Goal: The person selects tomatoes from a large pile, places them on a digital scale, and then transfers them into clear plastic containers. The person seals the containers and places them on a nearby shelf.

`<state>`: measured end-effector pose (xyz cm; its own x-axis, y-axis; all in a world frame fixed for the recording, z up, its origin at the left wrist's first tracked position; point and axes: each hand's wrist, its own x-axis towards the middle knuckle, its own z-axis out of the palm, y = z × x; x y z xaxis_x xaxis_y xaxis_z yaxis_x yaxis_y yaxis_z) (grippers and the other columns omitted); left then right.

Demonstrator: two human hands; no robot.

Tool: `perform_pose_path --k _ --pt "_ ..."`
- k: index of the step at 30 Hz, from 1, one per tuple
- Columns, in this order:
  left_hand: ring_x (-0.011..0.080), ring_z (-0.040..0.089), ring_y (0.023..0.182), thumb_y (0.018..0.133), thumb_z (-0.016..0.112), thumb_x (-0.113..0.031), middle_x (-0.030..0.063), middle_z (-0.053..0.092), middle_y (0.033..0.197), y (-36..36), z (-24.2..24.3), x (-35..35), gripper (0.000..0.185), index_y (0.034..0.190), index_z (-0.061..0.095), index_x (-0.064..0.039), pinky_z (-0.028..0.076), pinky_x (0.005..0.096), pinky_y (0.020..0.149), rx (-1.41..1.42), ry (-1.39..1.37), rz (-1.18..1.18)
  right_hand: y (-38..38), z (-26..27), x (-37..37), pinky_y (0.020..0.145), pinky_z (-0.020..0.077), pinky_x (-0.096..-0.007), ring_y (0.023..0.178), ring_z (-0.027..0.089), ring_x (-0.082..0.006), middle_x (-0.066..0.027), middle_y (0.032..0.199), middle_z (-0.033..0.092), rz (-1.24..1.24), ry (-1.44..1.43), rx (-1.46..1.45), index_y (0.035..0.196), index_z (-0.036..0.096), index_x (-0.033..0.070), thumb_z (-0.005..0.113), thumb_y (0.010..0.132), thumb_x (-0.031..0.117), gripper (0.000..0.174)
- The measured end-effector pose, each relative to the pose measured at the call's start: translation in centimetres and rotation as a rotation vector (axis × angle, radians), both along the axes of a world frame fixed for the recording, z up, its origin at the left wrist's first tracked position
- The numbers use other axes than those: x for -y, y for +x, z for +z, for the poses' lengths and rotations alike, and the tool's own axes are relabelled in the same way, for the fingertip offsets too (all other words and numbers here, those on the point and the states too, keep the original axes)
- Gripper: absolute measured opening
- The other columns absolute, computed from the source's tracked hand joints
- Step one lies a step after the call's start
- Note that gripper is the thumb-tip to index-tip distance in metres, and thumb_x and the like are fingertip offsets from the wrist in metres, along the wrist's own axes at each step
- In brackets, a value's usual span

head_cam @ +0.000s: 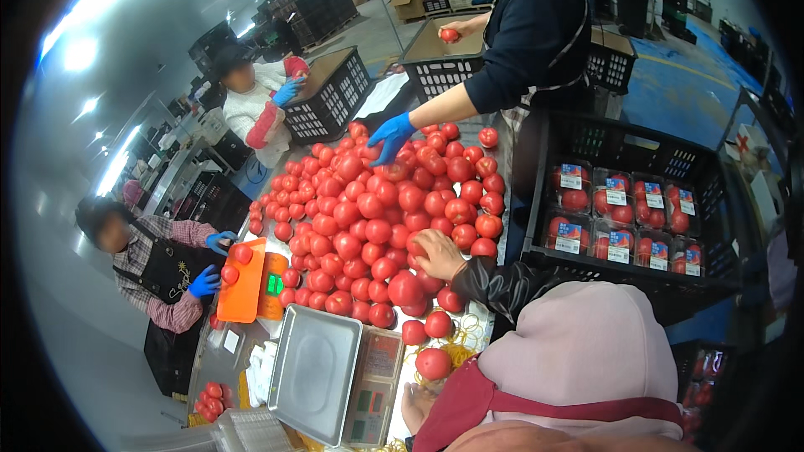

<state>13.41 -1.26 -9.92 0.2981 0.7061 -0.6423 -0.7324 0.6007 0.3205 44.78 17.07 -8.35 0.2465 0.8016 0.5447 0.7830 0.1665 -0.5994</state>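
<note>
My right hand (440,254), in a black sleeve, reaches into a large heap of red tomatoes (348,216), its fingers curled over one tomato (413,245). Low in the view, my left hand (418,405) is partly hidden by my maroon apron (455,405); it looks empty, fingers slightly bent, just below a large tomato (433,364). Left of that hand is a weighing scale with a bare metal pan (318,370). Yellow rubber bands (461,348) lie beside the tomatoes near my hands.
A black crate (628,132) with packed tomatoes (612,191) stands right. Across the heap, a co-worker's blue glove (392,137) reaches in. Two more co-workers stand left, one by an orange tray (242,289). Clear plastic containers (251,430) stand lower left.
</note>
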Motion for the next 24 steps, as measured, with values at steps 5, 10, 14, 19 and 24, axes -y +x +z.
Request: perform_pose_path --k 5,10,14,19,24 --pt "0.0164 0.058 0.072 0.098 0.059 -0.031 0.0000 0.063 0.078 -0.9 -0.3 0.7 0.021 0.084 0.061 -0.015 0.047 0.0299 0.069 -0.022 -0.002 0.021 -1.2 -2.0 -2.1 0.094 0.0482 -0.0475 0.116 0.054 -0.0364 -0.0151 0.128 0.049 -0.001 -0.080 -0.006 0.129 0.052 0.011 0.074 0.073 0.017 0.060" --pt "0.0167 0.059 0.073 0.097 0.060 -0.026 0.0013 0.062 0.071 -2.0 -3.6 0.1 0.020 0.082 0.060 -0.013 0.048 0.0310 0.072 0.159 -0.031 -0.011 0.4 -3.3 -4.1 0.093 0.0498 -0.0452 0.113 0.055 -0.0418 -0.0284 0.133 0.045 -0.026 -0.259 -0.040 0.137 0.046 0.004 0.073 0.070 0.024 0.076" --pt "0.0169 0.060 0.088 0.099 0.059 -0.027 0.0025 0.064 0.098 -2.1 -2.6 0.9 0.025 0.115 0.059 -0.009 0.050 0.0345 0.082 -0.098 0.115 0.068 -2.9 2.5 -0.1 0.091 0.0510 -0.0439 0.110 0.060 -0.0410 -0.0264 0.119 0.060 0.105 -0.083 -0.497 0.127 0.051 0.001 0.071 0.084 0.036 0.059" --pt "0.0313 0.055 0.115 0.099 0.046 -0.055 0.0159 0.052 0.130 0.9 4.3 -2.6 0.060 0.142 0.041 -0.012 0.050 0.0454 0.092 0.016 0.293 -0.049 -8.1 5.8 7.2 0.083 0.0513 -0.0376 0.097 0.065 -0.0349 -0.0168 0.106 0.067 0.987 -0.441 -0.269 0.117 0.063 0.006 0.064 0.090 0.028 0.035" --pt "0.0286 0.062 0.102 0.098 0.055 -0.043 0.0140 0.059 0.119 -3.0 3.5 -6.7 0.049 0.130 0.052 -0.007 0.055 0.0362 0.076 -0.177 0.439 -0.012 -3.2 2.9 5.4 0.081 0.0509 -0.0382 0.090 0.064 -0.0311 -0.0136 0.095 0.066 0.325 -0.135 -0.427 0.098 0.068 0.004 0.062 0.090 0.014 0.015"
